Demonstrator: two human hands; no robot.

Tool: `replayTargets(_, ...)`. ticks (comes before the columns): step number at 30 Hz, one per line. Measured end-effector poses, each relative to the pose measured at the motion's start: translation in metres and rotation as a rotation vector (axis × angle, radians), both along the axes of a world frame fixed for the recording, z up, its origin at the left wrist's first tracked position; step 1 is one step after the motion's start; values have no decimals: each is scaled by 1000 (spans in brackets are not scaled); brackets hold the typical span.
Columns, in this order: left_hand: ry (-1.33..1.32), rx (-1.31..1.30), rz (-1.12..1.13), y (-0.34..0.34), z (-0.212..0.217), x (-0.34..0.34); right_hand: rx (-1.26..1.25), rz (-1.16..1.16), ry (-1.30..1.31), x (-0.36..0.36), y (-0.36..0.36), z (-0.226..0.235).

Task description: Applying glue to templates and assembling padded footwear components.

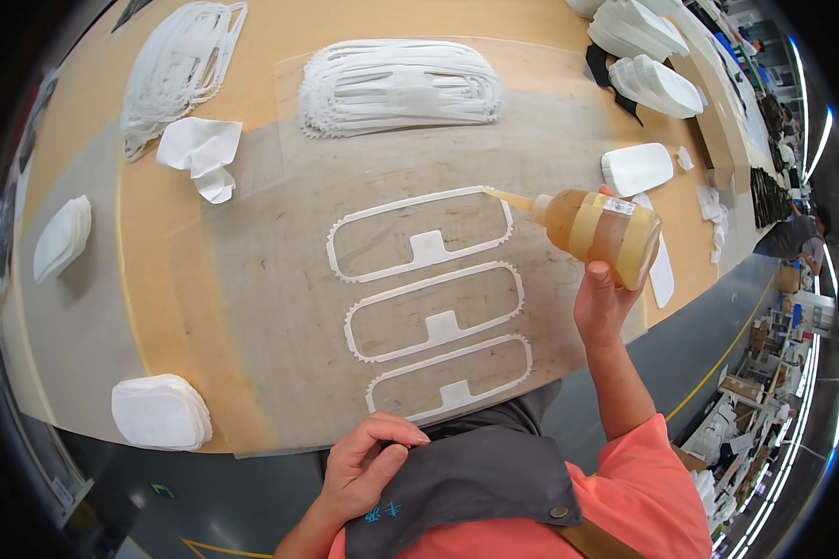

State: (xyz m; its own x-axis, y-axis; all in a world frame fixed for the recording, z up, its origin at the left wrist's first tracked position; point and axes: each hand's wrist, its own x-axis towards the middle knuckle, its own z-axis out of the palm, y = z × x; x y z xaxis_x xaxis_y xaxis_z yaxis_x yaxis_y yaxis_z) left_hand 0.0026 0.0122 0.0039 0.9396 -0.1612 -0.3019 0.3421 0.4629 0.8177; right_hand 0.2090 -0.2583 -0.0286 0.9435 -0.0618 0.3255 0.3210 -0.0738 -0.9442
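My right hand [603, 296] is wrapped round a squeeze bottle [601, 235] of amber liquid, tilted with its thin nozzle pointing left. The nozzle tip is at the upper right edge of the farthest white frame-shaped piece [426, 247]; whether it touches cannot be told. Two matching pieces, a middle one [443, 326] and a nearest one [455, 394], lie in a row below it. Each has a toothed outline at its ends and a tab inside. By the table's near edge, in front of the dark apron, my left hand [364, 466] is loosely bent, thumb apart, with nothing seen in it.
A pile of white frames [401, 88] lies at the far middle, another [182, 70] at far left. Stacks of white rounded pads stand at near left [161, 413], left [62, 239] and far right [657, 86]. A crumpled white sheet [200, 156] lies left. A thin translucent sheet [261, 307] covers the table's middle.
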Motion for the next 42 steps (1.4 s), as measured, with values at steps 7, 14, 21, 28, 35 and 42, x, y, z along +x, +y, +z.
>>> replayTargets(7,27,33,-1,-3,3,2,89,-35,84,-3,-11,2)
replayTargets(14,39,35,-14,-5,5,1,85,-38,89,-10,-19,3)
replayTargets(21,35,34,-16,-7,7,-3,97,-75,108,-24,-25,3)
replayTargets(28,22,47,-21,-10,8,-6,45,-43,84,-38,-37,-3)
replayTargets(35,19,71,-26,-12,9,-10,71,-43,103,-48,-39,-6)
replayTargets(42,18,57,-25,-12,10,-10,164,-43,144,-52,-29,-4)
